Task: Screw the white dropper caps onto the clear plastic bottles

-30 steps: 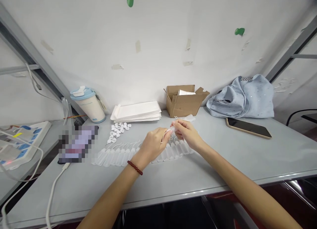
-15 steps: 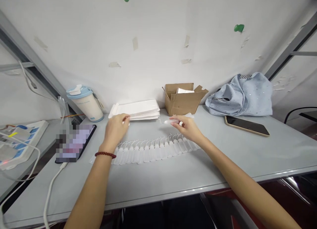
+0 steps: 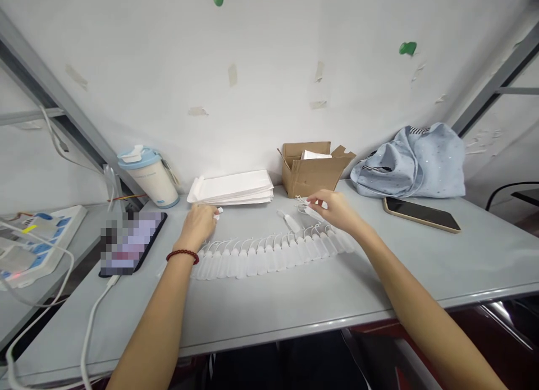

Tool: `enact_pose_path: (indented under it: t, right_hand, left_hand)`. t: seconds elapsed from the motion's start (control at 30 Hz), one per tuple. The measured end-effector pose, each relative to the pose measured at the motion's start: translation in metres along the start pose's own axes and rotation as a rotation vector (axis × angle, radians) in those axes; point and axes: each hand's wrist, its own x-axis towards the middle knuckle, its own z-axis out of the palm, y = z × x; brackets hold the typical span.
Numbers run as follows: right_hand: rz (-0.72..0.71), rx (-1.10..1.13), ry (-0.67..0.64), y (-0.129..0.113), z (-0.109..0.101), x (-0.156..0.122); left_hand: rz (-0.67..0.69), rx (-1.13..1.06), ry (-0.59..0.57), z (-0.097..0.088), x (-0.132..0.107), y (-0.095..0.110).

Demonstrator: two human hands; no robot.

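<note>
A long row of frosted white plastic tag-like pieces (image 3: pixel 256 262) with thin looped cords lies across the grey table. One similar piece (image 3: pixel 290 222) rests separately just behind the row. My right hand (image 3: pixel 337 210) reaches over a few more white pieces (image 3: pixel 312 211) with cords, in front of the cardboard box; its fingers are closed at them, with the exact grip partly hidden. Behind the row's left end, my left hand (image 3: pixel 197 226) is closed on a small white object (image 3: pixel 218 212), mostly covered by the fingers.
A stack of white envelopes or paper sleeves (image 3: pixel 233 186) lies by the wall, left of the open cardboard box (image 3: pixel 314 176). A tumbler (image 3: pixel 149 179) and a charging phone (image 3: pixel 135 244) stand left. On the right are a blue cloth bag (image 3: pixel 415 165) and another phone (image 3: pixel 421 214).
My right hand has let go of one plastic piece, now lying behind the row, and has moved right to the other pieces. My left hand has shifted slightly down, toward the row.
</note>
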Motion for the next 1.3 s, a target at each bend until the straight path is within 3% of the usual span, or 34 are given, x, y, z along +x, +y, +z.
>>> enact_pose_path:
  t: [0.2,0.5,0.7,0.87,1.03,1.2,1.3]
  right_hand:
    - [0.191,0.016,-0.249,0.005,-0.026,-0.008]
    - [0.388,-0.008,-0.479,0.008,-0.041,-0.016]
    - [0.553,-0.114,-0.521,0.002,-0.046,-0.021]
    - [0.606,-0.060,-0.650,-0.004,-0.049,-0.024]
    - [0.614,-0.043,-0.717,0.002,-0.044,-0.021]
    - [0.609,-0.056,-0.748,0.010,-0.040,-0.018]
    - [0.576,-0.066,-0.709,0.011,-0.043,-0.017]
  left_hand:
    - [0.008,0.026,-0.006,0.004,-0.001,0.001]
    - [0.010,-0.002,-0.014,-0.004,-0.003,0.008]
    - [-0.004,-0.091,-0.005,-0.010,-0.006,0.017]
    - [0.011,-0.204,0.027,-0.011,-0.006,0.023]
    - [0.087,-0.424,0.003,-0.024,-0.014,0.050]
    - [0.086,-0.976,0.004,-0.038,-0.030,0.089]
    - [0.076,-1.117,-0.057,-0.035,-0.035,0.098]
